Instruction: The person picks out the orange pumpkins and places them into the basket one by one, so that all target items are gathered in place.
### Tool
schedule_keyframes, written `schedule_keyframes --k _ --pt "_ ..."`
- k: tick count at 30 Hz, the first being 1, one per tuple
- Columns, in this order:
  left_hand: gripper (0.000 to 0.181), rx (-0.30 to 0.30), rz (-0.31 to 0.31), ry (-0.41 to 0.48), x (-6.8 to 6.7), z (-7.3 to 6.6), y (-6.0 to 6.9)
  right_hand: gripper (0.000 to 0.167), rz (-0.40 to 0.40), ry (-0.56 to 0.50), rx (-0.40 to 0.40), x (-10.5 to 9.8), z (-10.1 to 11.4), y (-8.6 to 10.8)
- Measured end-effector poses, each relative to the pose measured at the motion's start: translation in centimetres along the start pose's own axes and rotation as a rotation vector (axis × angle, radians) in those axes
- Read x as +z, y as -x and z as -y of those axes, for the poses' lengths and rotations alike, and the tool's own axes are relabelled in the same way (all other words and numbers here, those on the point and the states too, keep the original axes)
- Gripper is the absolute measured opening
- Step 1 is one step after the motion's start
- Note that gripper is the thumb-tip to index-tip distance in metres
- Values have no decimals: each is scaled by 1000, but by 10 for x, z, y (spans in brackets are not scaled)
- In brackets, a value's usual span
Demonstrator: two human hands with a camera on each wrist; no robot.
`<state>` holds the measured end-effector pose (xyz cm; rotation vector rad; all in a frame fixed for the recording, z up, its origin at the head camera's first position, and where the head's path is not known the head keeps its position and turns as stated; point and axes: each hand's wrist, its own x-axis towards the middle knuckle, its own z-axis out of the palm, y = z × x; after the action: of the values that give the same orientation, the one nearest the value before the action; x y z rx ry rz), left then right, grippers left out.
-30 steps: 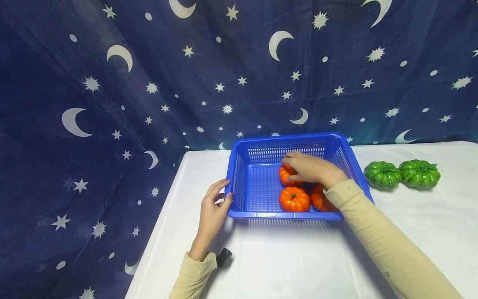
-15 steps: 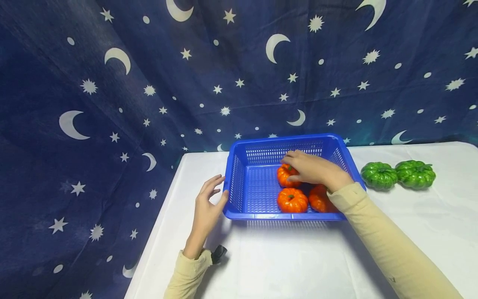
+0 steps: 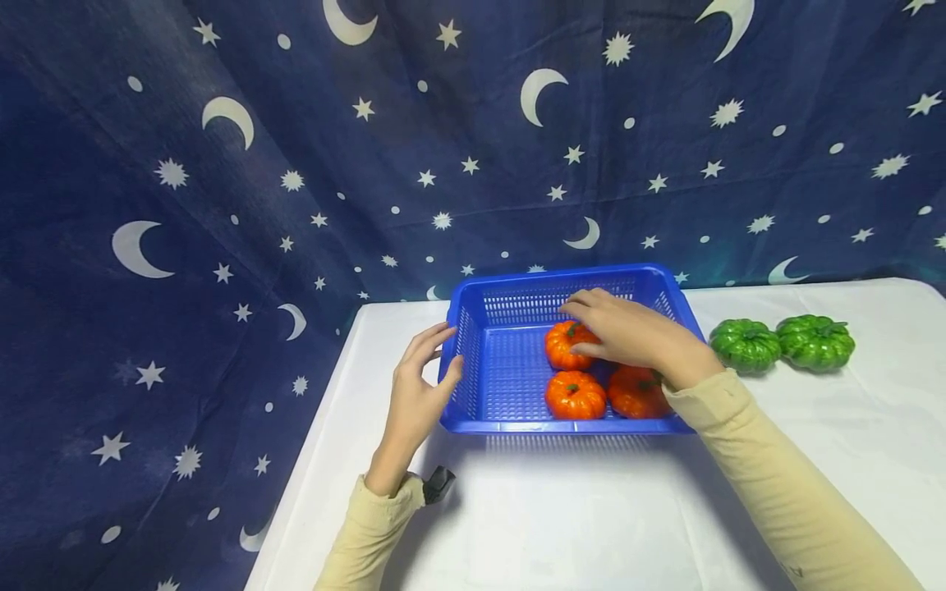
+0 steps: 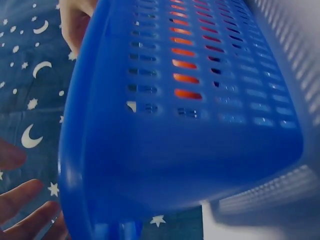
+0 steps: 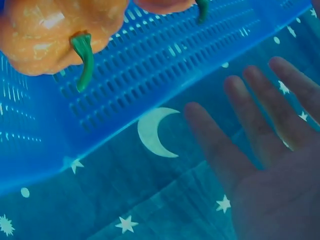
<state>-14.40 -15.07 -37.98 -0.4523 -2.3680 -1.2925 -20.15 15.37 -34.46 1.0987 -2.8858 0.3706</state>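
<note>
A blue plastic basket (image 3: 517, 427) with slotted walls stands on the table. Three orange toy pumpkins are visible in its right half: a back pumpkin (image 3: 559, 349), a front pumpkin (image 3: 575, 396) and a right-hand pumpkin (image 3: 636, 394). My right hand (image 3: 628, 328) hovers over the back one, fingers loosely extended; the right wrist view shows its spread fingers (image 5: 245, 100) holding nothing, with a green-stemmed pumpkin (image 5: 55, 35) apart from them. At the basket's left rim is my left hand (image 3: 419, 386), fingers spread and holding nothing; contact with the rim is unclear.
Two green toy pumpkins, a nearer one (image 3: 745, 345) and a farther one (image 3: 816, 343), sit right of the basket. The table (image 3: 576, 517) has a white cloth. Behind it hangs a dark blue curtain (image 3: 414, 98) with moons and stars. A black device (image 3: 439, 484) is at my left wrist.
My right hand has risen off the back pumpkin and shifted slightly right, leaving it in the basket. The left hand drew back from the rim, then came close again. The head view has shifted slightly.
</note>
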Motion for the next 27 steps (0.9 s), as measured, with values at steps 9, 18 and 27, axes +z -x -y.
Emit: schedule_keyframes --k 9,18,27 --pt "42 -10 49 -32 4 -8 -4 66 -23 -5 53 -11 7 15" --pt "54 -30 107 -113 5 -17 -4 79 -66 -7 85 -17 8 35" --pt "70 38 162 -258 8 -23 0 87 -134 -13 118 -16 10 54"
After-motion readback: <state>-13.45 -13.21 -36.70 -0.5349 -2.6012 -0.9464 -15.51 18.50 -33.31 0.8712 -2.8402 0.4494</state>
